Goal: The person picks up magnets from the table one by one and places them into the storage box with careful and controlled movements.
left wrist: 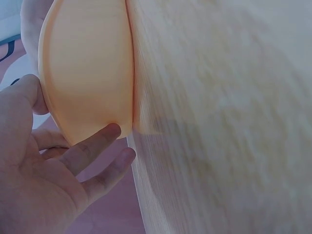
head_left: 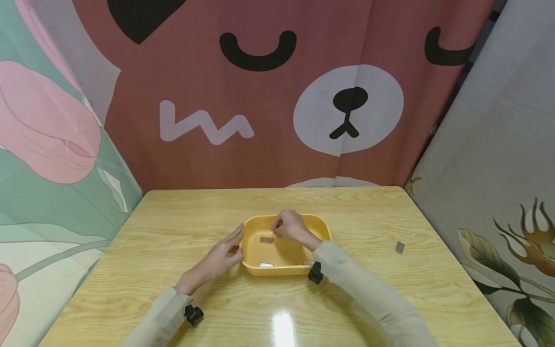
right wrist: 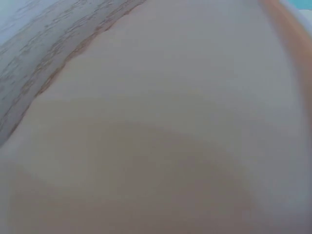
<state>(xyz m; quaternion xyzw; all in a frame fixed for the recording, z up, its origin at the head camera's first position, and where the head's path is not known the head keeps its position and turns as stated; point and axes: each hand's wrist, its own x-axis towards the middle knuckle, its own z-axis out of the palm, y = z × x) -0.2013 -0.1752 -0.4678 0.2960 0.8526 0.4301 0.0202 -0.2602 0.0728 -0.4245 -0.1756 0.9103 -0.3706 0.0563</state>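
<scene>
A yellow plastic tray (head_left: 277, 271) with rounded corners stands on the table. My left hand (head_left: 221, 258) is at its left end, fingers extended along the outside. In the left wrist view the fingers (left wrist: 87, 148) touch the tray's outer wall (left wrist: 90, 63), with the thumb by the rim. Over the inside of the tray is my right hand (head_left: 291, 226), its fingers curled and fingertips low beside a small brown rectangular piece (head_left: 266, 239). I cannot tell whether those fingertips hold anything. A white-topped piece (head_left: 266, 264) and another small piece (head_left: 308, 263) lie along the near wall inside.
To the right, another small greyish-brown rectangle (head_left: 400, 247) lies on the wooden table (head_left: 182, 212). A curtain with a bear print (head_left: 269, 159) hangs behind the far edge, and patterned cloths hang at both sides. The right wrist view is mostly blurred sleeve.
</scene>
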